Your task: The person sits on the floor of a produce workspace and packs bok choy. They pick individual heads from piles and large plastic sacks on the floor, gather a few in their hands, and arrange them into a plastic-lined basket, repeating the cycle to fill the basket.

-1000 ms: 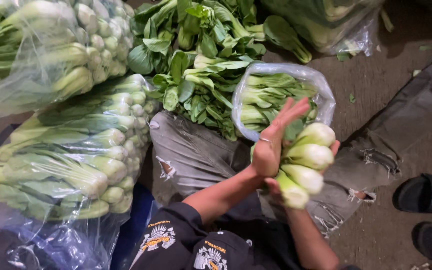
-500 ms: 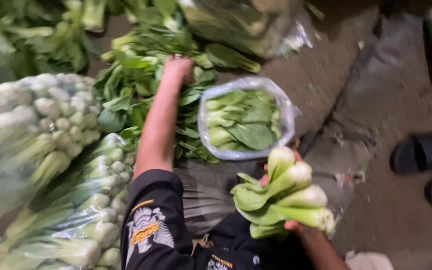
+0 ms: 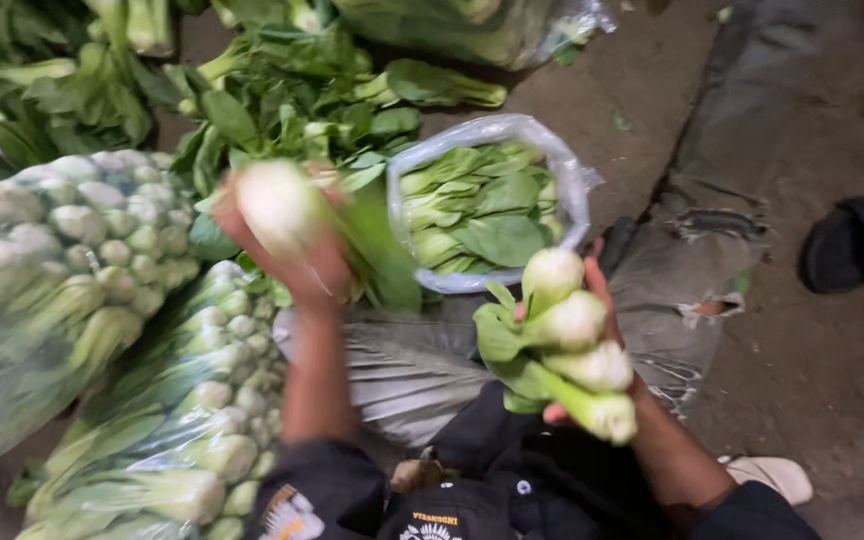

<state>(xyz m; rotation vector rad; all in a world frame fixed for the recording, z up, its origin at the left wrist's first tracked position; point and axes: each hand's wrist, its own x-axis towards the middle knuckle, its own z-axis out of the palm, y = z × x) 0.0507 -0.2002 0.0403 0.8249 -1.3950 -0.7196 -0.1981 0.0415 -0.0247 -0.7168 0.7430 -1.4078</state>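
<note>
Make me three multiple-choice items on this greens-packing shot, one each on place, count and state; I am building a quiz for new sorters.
1. Where does the open clear bag of greens sit?
A. On the ground between the two hands
B. On a shelf overhead
C. Inside a wooden crate

2. How many pale bok choy bases show in the bunch in the right hand?
A. One
B. Four
C. Nine

3. What is the left hand doing?
A. Resting flat and empty
B. Holding one bok choy, lifted above the loose pile
C. Tying a bag shut

Key: 1 A, its open mouth faces up between both hands on the ground. 2 B, four white ends stack up in that bunch. 3 B, the fingers wrap one blurred head, its base towards the camera.
</note>
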